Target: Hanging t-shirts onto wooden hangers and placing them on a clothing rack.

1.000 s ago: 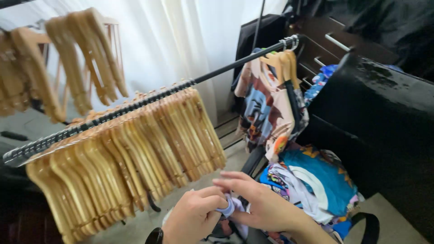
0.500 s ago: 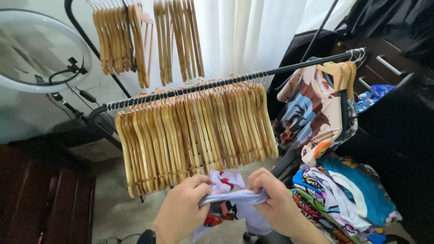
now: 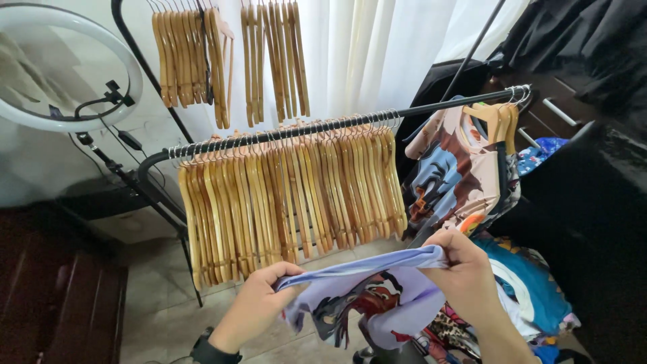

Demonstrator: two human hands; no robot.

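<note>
While the left hand pinches one edge of a lilac printed garment, the right hand closes its grip on the other, stretching it low before the wooden hangers on the black rail.

Soft daylight comes through the white curtain beyond the hands, bright almost to washing out. The wooden hangers above the grip are evenly lit and sharp. The black cover right of the grip swallows detail. The ring light up-left bends with the wide lens.
</note>
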